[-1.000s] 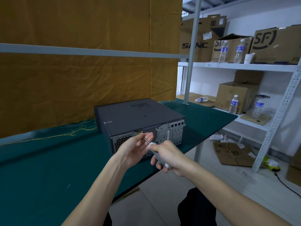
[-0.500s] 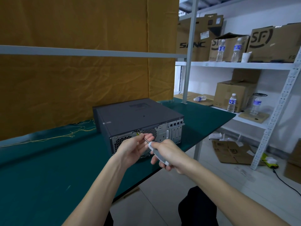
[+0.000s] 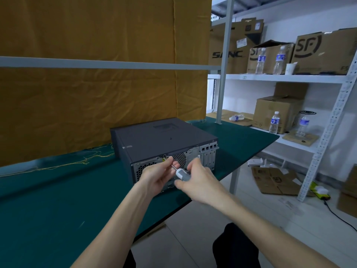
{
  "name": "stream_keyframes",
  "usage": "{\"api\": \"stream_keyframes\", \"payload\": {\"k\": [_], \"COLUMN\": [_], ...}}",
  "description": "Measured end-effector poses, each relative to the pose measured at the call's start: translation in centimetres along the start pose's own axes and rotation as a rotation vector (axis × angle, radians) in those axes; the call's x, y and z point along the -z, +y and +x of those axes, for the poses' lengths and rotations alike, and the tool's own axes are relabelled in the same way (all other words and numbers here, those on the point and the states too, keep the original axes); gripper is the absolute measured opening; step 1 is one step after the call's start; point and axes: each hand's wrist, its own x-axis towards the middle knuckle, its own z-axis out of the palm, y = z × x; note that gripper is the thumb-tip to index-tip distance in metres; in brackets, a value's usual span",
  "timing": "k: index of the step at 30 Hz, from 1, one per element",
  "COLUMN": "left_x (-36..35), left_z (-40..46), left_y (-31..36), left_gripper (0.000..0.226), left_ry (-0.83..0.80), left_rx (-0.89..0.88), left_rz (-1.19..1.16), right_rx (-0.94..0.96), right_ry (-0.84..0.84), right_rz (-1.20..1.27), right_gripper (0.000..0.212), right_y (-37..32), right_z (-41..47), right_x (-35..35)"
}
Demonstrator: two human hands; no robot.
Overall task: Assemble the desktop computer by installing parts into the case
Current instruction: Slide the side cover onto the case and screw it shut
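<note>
A dark grey desktop case (image 3: 164, 138) lies flat on the green table (image 3: 48, 206), its cover on and its rear panel with vents and slots facing me. My right hand (image 3: 201, 180) grips the grey-and-white handle of a screwdriver (image 3: 180, 173), whose thin shaft points up and left toward the top edge of the rear panel. My left hand (image 3: 158, 175) is in front of the rear panel, its fingertips around the shaft near the tip. The tip and any screw are hidden behind my fingers.
A mustard cloth hangs behind the table, with a grey rail (image 3: 96, 63) across it. White shelving (image 3: 280, 77) at the right holds cardboard boxes (image 3: 324, 53) and water bottles (image 3: 274, 122). Flattened cardboard (image 3: 276, 180) and a cable lie on the floor. Yellow threads trail on the table's far edge.
Both hands stay at the rear panel with the screwdriver. My right hand's fingers have shifted round the handle, and the view has drifted slightly.
</note>
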Motion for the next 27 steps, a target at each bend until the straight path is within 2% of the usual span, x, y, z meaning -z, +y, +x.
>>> {"api": "stream_keyframes", "payload": {"k": [1,3,4,7,8,10,12,13,14,16,18,19,20,21,24,25,26,27], "left_x": [-0.1,-0.3,-0.3,0.1,0.2,0.2,0.0,0.0,0.0,0.3,0.7,0.7,0.7,0.5,-0.2,-0.4,-0.3,0.0], "left_z": [0.1,0.3,0.3,0.1,0.0,0.0,0.1,0.2,0.3,0.5,0.4,0.3,0.3,0.3,0.0,-0.3,-0.4,-0.4], "left_y": [-0.4,-0.7,-0.7,0.2,0.4,0.3,0.0,-0.2,-0.4,-0.5,-0.2,0.0,0.1,0.2,-0.1,-0.3,-0.4,-0.7], "left_gripper": [0.020,0.022,0.021,0.026,0.027,0.024,0.019,0.018,0.019,0.020,0.024,0.027,0.027,0.027,0.023,0.023,0.027,0.033], "left_ry": [0.030,0.055,0.022,-0.133,-0.141,-0.096,-0.042,-0.025,-0.009,-0.013,-0.093,-0.124,-0.127,-0.105,-0.026,-0.007,0.020,0.063], "left_rx": [-0.022,-0.061,-0.057,0.019,0.034,0.029,0.005,-0.009,-0.024,-0.042,-0.017,-0.001,0.004,0.000,-0.039,-0.060,-0.117,-0.220], "left_rz": [0.033,0.059,0.041,-0.077,-0.086,-0.079,-0.056,-0.040,-0.020,-0.003,-0.044,-0.062,-0.063,-0.056,-0.038,-0.010,0.071,0.226], "right_rx": [0.080,0.156,0.114,-0.149,-0.163,-0.045,0.116,0.179,0.209,0.112,-0.077,-0.138,-0.138,-0.087,0.161,0.242,0.267,0.235], "right_ry": [0.100,0.193,0.162,-0.082,-0.112,-0.026,0.153,0.218,0.255,0.171,-0.035,-0.092,-0.103,-0.068,0.189,0.258,0.295,0.274], "right_rz": [-0.190,-0.252,-0.146,0.386,0.419,0.173,-0.265,-0.401,-0.430,-0.225,0.175,0.292,0.306,0.217,-0.414,-0.530,-0.535,-0.434], "right_gripper": [0.034,0.025,0.022,0.031,0.033,0.036,0.035,0.033,0.027,0.023,0.033,0.034,0.035,0.034,0.033,0.033,0.028,0.023], "right_y": [0.2,0.2,0.1,-0.4,-0.5,-0.4,0.1,0.2,0.2,-0.1,-0.6,-0.7,-0.8,-0.9,-0.3,-0.3,-0.4,-0.5], "right_z": [-0.2,-0.2,0.0,0.7,0.7,0.1,-0.3,-0.5,-0.5,0.1,0.5,0.6,0.5,0.3,-0.7,-1.0,-0.9,-0.7], "right_x": [-0.5,-1.0,-0.8,0.6,1.0,0.9,-0.3,-0.9,-1.4,-1.2,-0.2,0.2,0.6,0.6,-0.6,-1.4,-1.7,-1.6]}}
